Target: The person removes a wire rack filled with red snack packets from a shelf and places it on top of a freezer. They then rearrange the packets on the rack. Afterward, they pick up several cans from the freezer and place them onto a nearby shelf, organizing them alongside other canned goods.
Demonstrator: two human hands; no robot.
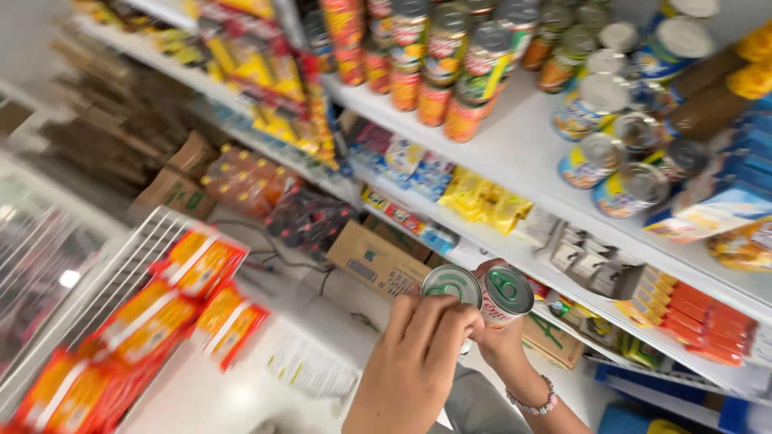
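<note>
While you face the stocked shelf [515, 153], your left hand [414, 354] grips one pull-tab can [452, 285] and your right hand [500, 333] holds a second can [507, 296] touching it, near the bottom centre, above the white worktop [217, 394].

The left hand [418, 354] grips a ring-pull can [452, 284], fingers curled over its near side, silver lid facing the camera. The right hand [497, 333], wearing a beaded bracelet [532, 402] at the wrist, holds a second can [506, 294] with a green-marked lid; the two cans touch side by side. At 12 o'clock from the cans, a white shelf [515, 153] carries stacked tins [450, 64]. At 9 o'clock, orange-and-red packets [201, 261] lie on a white wire rack [133, 265]. At 10 o'clock, a cardboard box [374, 259] sits on the floor.
</note>
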